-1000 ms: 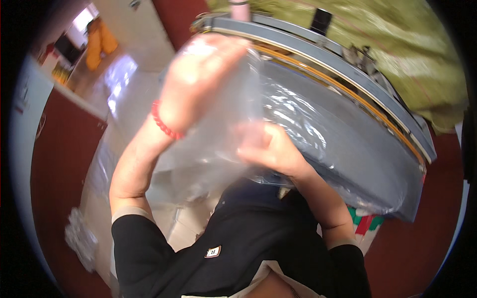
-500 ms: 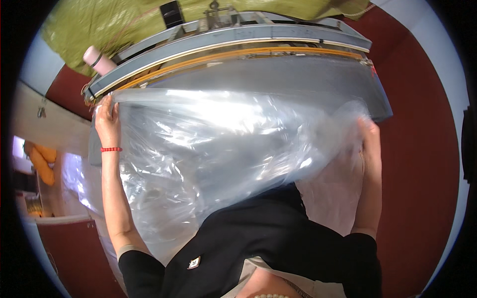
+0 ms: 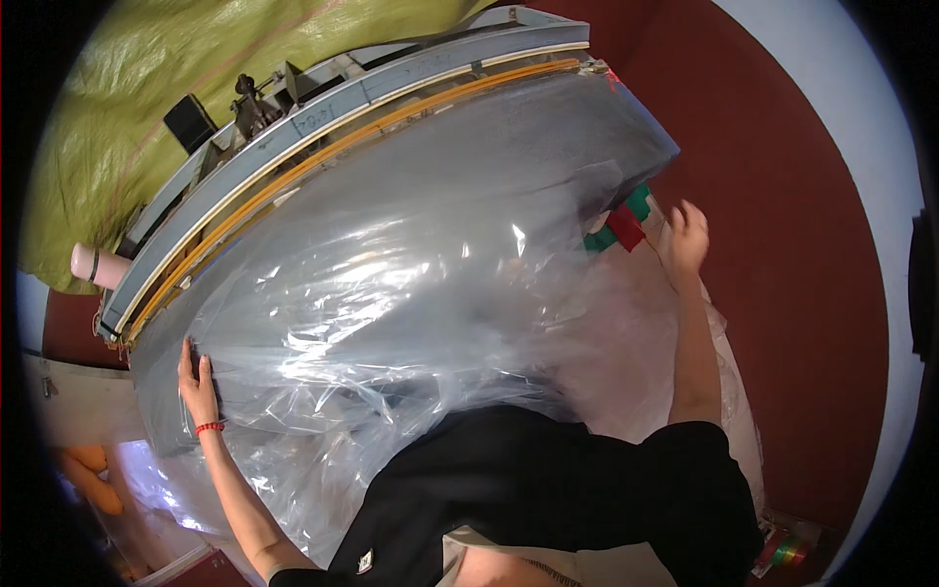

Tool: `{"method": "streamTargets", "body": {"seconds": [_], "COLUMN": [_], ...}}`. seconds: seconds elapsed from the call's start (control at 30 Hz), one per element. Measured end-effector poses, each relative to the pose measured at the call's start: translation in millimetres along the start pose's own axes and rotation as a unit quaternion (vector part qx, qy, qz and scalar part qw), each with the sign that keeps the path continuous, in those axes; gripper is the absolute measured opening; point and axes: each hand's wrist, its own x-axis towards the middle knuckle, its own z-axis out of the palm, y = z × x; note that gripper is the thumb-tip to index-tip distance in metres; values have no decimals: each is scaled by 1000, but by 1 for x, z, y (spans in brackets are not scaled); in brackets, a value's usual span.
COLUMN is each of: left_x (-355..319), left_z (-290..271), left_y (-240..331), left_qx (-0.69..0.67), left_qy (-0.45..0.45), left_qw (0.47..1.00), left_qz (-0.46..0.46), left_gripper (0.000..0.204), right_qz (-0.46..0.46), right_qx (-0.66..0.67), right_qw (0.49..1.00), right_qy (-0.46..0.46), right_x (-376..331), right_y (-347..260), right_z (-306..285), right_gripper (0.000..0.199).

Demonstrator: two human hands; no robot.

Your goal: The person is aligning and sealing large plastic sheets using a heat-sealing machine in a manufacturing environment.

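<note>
A large clear plastic sheet (image 3: 411, 293) lies spread over the grey bed of a long machine table (image 3: 626, 127). My left hand (image 3: 197, 384), with a red band at the wrist, rests flat on the sheet's left edge, fingers pointing up the table. My right hand (image 3: 688, 235) is out at the sheet's right side beyond the table's end, with its fingers spread. Whether it still touches the plastic is hard to tell. The sheet hangs down over my black shirt (image 3: 548, 489).
A grey and orange rail (image 3: 342, 108) runs along the table's far side, with a black box (image 3: 189, 122) and a green tarp (image 3: 196, 49) behind it. A pink cylinder (image 3: 95, 264) stands at the left end. Red and green pieces (image 3: 621, 227) lie near my right hand. The floor is red (image 3: 782, 293).
The sheet has come down from in front of me onto the table. My left hand dropped from the raised corner to press on the left edge, and my right hand opened.
</note>
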Motion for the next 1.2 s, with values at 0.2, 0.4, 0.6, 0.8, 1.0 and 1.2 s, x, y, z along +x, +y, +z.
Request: {"method": "streamTargets", "body": {"seconds": [0.2,0.4,0.6,0.8,1.0,1.2], "left_x": [3,1,-3,-3,-4,-13], "left_z": [-1,-3,-1,-1,0,-6], "left_y": [-8,-14,-14,-6,-4,23], "left_qx": [21,75,82,63,71,71], "left_qy": [-18,-11,-15,0,2,40], "left_qw": [1000,997,996,997,997,997], "left_qz": [9,33,36,33,24,-15], "left_gripper": [45,46,47,46,45,35], "right_qz": [-235,-212,-104,-135,-61,-6], "right_qx": [-40,-45,100,249,101,90], "right_qw": [939,919,959,934,973,989], "right_qy": [-248,-330,-242,-217,-200,-121], "right_x": [5,92,117,48,38,50], "right_y": [-130,-137,-129,-186,-217,-185], "right_z": [70,147,161,95,119,130], "right_gripper": [53,58,50,27,30,22]}}
